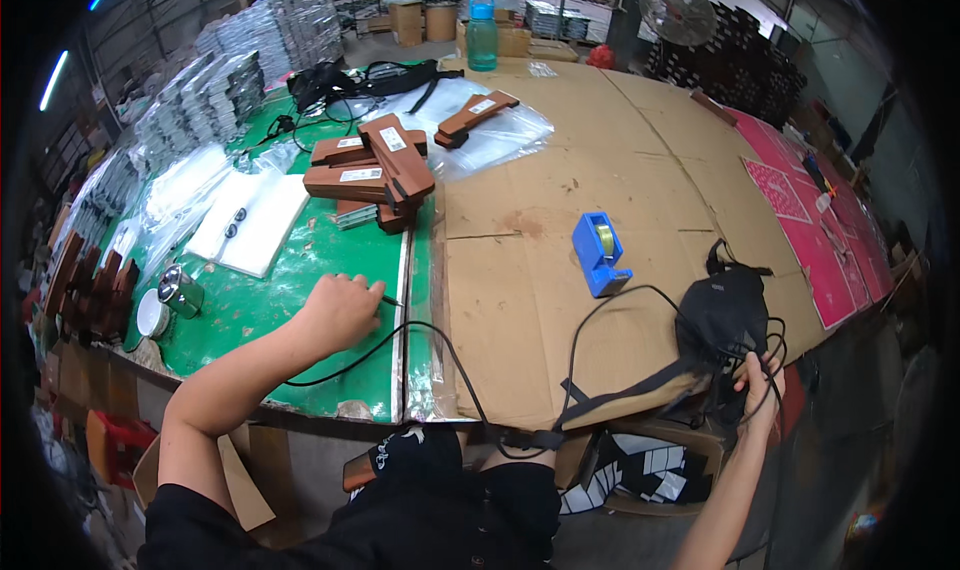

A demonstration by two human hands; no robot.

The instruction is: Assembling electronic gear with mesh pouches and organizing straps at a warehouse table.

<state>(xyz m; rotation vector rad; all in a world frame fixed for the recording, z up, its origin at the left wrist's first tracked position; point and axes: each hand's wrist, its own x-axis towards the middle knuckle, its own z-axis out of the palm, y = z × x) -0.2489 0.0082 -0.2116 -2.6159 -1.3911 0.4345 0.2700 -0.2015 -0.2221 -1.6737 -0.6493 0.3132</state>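
Observation:
Over the green tabletop, my left hand [343, 313] is closed, and a small dark tip pokes out past its fingers; what it belongs to I cannot make out. A black cable [440, 332] runs from beneath my left forearm and curves down toward my waist. At the right, my right hand [757, 380] is closed on loops of black cable [778, 355], next to a black pouch [722, 310] lying on the cardboard. The pouch has a strap [630, 402] trailing left along the table's front edge. Another stretch of cable arcs from the pouch toward my waist.
A blue tape dispenser [600, 255] stands on the cardboard [510, 320]. Brown wooden pieces [385, 165] are stacked beyond my left hand, near a white sheet stack [250, 220], a metal tin [180, 290] and a black harness [370, 82]. A water bottle [482, 40] stands far back.

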